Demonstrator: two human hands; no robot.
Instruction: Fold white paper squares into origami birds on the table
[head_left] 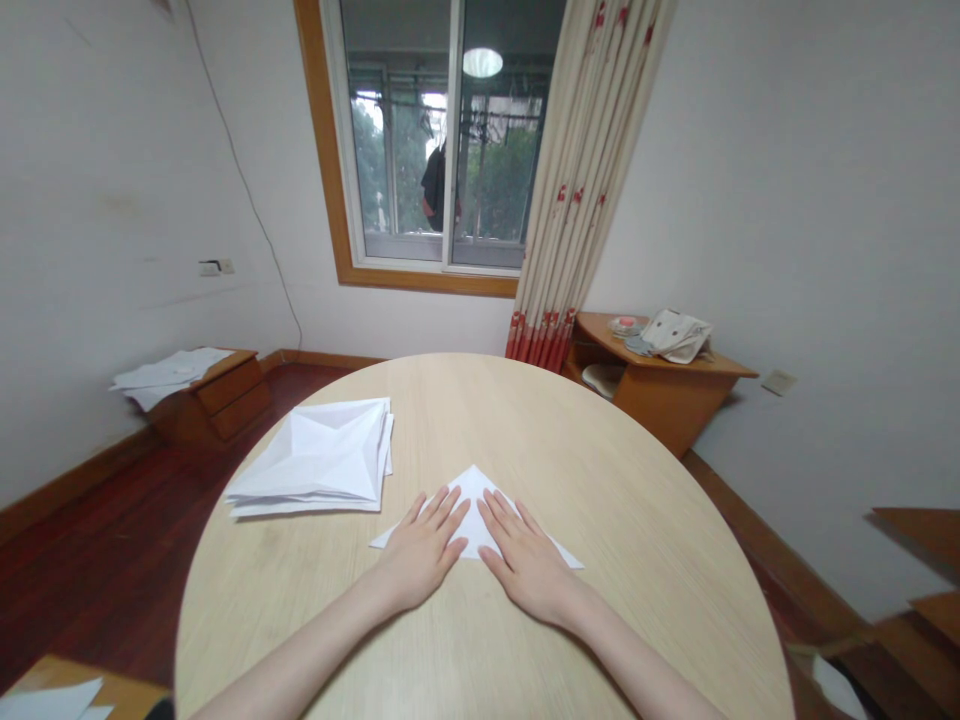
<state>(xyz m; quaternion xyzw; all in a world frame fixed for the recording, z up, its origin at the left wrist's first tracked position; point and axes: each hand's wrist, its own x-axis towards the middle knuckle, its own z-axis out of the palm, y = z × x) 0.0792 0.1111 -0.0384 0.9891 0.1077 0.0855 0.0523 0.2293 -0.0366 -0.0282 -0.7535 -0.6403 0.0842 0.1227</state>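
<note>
A white paper folded into a triangle [473,488] lies on the round wooden table [480,660], its tip pointing away from me. Flat on its left part rests my left hand [421,548], fingers spread. My right hand [529,555] lies on the right part in the same way, fingers apart. A strip of paper shows between the two hands, and its outer corners stick out on both sides. To the left on the table is a stack of creased white papers [319,455].
A small drawer cabinet [234,395] with papers on top stands at the left wall. Beyond the table are a window and a long curtain [577,190]. The corner shelf [675,400] at the back right bears a cloth [679,335].
</note>
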